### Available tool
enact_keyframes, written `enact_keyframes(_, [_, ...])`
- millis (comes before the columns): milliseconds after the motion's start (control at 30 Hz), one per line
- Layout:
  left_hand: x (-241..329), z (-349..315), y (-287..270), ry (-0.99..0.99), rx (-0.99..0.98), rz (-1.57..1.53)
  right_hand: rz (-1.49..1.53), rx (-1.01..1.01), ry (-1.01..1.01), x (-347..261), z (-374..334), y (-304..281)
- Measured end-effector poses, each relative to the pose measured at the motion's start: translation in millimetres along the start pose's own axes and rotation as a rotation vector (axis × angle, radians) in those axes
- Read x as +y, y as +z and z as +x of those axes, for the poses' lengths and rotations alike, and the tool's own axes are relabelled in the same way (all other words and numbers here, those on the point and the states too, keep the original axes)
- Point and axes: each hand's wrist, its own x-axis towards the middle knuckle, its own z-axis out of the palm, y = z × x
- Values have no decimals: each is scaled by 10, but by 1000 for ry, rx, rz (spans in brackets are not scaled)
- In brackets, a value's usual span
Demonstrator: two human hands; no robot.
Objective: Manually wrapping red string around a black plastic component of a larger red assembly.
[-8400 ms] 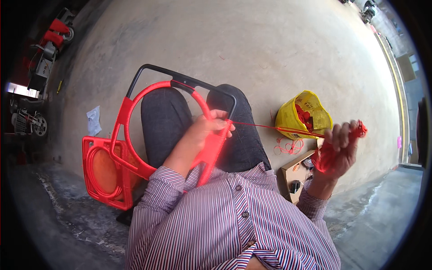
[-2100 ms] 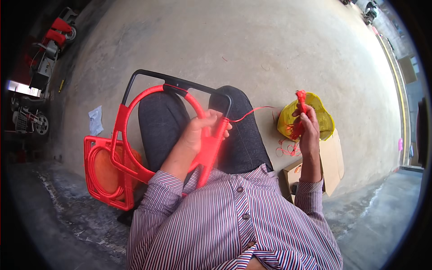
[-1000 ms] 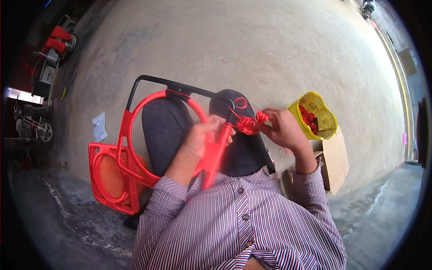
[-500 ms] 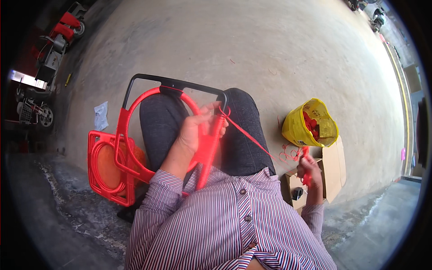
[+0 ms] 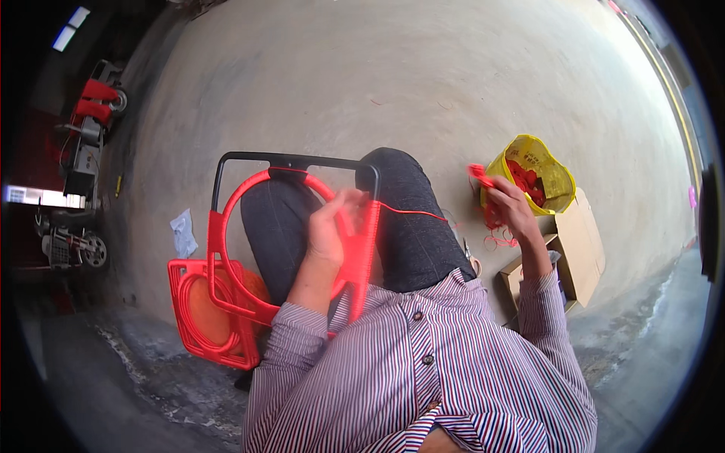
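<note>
While gripping a bundle of red cord [image 5: 479,173] with closed fingers in the right hand [image 5: 515,208], must be careful with the pull: if too strong, could tilt the red frame [image 5: 353,253], resting over the dark trousers [image 5: 419,249]; if too weak, could loosen the ribbed winding on its side bar [image 5: 370,232]. Cannot tell how firm to judge the left hand [image 5: 332,230], blurred, with fingers bent over the frame near this bar; if holding only lightly, could let it turn.

Notice also the red strand [image 5: 411,212], leading from the top of the bar across the right thigh: might twist, because of uneven folds in the bundle. Below the right hand, take care with the loose red loops [image 5: 498,240], easy to tangle, and with the scissors [image 5: 473,260] near the right thigh, able to catch the strand. Beside the same hand, mind the yellow bag [image 5: 563,185], partly filled with red material [image 5: 522,177].

As for the surface, see a smooth grey floor [image 5: 362,83], darker and stained at lower left. Around, see an open cardboard box [image 5: 581,245], a crumpled white sheet [image 5: 183,234], another red frame with an orange disc [image 5: 208,308], and, farther left, parked vehicles [image 5: 84,157].
</note>
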Motion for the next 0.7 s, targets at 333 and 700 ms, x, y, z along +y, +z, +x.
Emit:
enact_keyframes(333, [-46,-15,151,425,64,131,-823,-228,-859,-1109,681,1229])
enact_keyframes(700, [49,-15,118,100,-190,11,-291,-118,-700,-986,719,1282])
